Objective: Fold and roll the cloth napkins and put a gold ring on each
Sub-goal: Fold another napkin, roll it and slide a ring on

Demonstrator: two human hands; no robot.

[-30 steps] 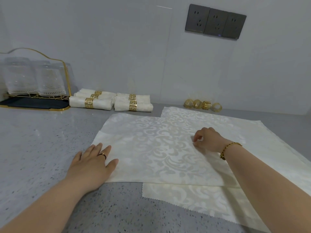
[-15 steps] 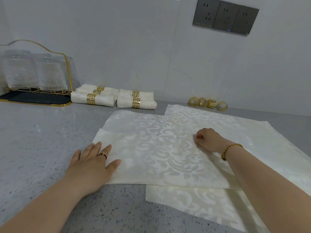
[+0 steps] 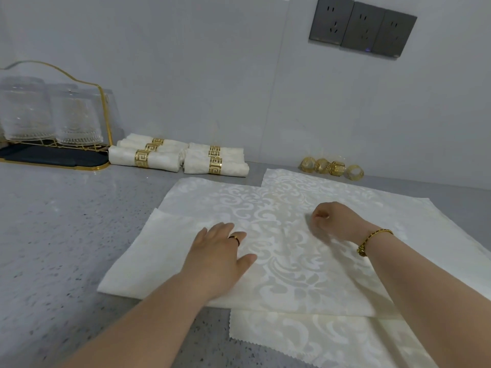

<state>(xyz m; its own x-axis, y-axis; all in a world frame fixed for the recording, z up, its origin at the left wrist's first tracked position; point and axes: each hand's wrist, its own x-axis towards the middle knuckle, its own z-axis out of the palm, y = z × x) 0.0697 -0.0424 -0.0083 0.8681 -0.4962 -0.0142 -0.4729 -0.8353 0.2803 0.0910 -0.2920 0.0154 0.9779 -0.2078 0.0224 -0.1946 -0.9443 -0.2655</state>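
Our left hand (image 3: 215,258) lies flat, fingers straight, on the top napkin (image 3: 292,274). Our right hand (image 3: 332,219) rests on it farther back, fingers curled, gripping nothing we can see. The cloth runs left-to-right beneath both, its left end nearest the left hand; loose gold rings (image 3: 332,168) sit beyond the right.

A grey speckled table (image 3: 66,235) carries a spread cream damask napkin (image 3: 305,338), with a second folded napkin (image 3: 164,248) lying partly over it. Along the back edge lie five ringed napkin rolls (image 3: 170,158), four loose gold rings (image 3: 332,168) and a gold-rimmed glass rack (image 3: 53,160).
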